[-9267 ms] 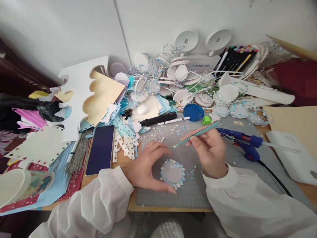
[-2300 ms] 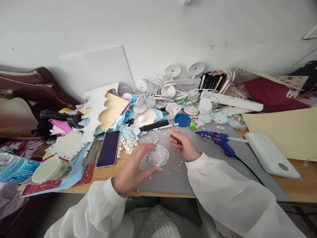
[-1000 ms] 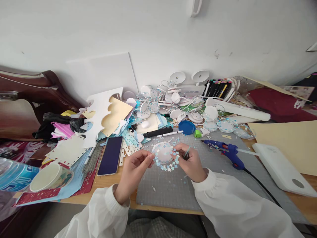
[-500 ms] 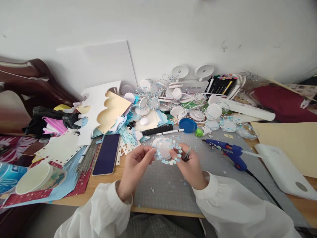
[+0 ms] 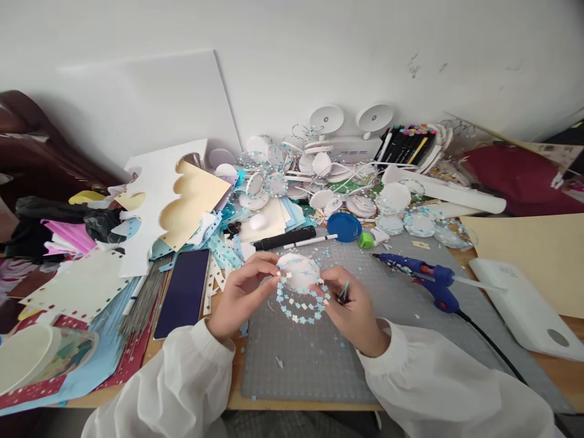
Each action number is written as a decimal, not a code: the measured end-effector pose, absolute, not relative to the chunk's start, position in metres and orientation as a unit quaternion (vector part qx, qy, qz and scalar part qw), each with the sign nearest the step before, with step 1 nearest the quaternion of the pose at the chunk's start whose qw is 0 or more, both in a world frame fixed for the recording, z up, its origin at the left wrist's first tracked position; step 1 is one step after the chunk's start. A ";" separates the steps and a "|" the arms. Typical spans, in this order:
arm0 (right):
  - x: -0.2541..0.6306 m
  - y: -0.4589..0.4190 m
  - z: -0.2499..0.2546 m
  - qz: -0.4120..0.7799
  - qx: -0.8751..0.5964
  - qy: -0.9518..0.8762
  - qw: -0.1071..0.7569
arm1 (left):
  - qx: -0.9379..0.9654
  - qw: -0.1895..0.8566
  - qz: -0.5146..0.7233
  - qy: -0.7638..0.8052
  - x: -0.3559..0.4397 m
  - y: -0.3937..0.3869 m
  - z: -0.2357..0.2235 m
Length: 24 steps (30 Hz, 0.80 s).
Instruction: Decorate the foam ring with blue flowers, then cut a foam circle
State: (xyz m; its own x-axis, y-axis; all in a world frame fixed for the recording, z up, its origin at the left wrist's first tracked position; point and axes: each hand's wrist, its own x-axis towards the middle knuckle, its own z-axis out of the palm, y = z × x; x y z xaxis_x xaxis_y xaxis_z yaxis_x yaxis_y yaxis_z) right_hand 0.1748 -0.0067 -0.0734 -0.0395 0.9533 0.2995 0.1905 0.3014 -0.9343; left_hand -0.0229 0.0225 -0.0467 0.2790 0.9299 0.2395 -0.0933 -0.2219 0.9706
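Observation:
My left hand (image 5: 239, 293) and my right hand (image 5: 352, 304) are raised a little above the grey cutting mat (image 5: 310, 347). Between them they hold a white paper disc (image 5: 298, 272) and a ring of small blue and white paper stars (image 5: 298, 307) that hangs off the disc's lower edge. My left fingers pinch the left side, my right fingers pinch the right side. A pair of teal tweezers (image 5: 343, 291) is also tucked in my right hand. Both sleeves are white.
A blue glue gun (image 5: 426, 278) with a black cord lies on the mat at the right. Beyond the hands lie a black marker (image 5: 285, 238), a blue lid (image 5: 344, 227) and heaps of paper discs. A dark phone (image 5: 185, 292) lies left; a white box (image 5: 527, 307) right.
The disc was lifted off the mat into both hands. In the last second the star ring has come partly away from the disc and now hangs below it. The tweezers stayed in my right hand.

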 end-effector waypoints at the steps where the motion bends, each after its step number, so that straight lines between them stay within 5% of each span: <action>1: 0.175 -0.007 -0.073 0.355 -0.460 -0.629 0.516 | 0.599 0.531 0.495 0.339 -0.024 0.021 -0.048; 7: 0.179 -0.010 -0.072 0.305 -0.455 -0.662 0.511 | 0.562 0.552 0.507 0.349 -0.024 0.013 -0.045; 24: 0.178 0.003 -0.060 0.424 -0.514 -0.566 0.486 | 0.450 0.577 0.502 0.462 -0.019 0.020 -0.061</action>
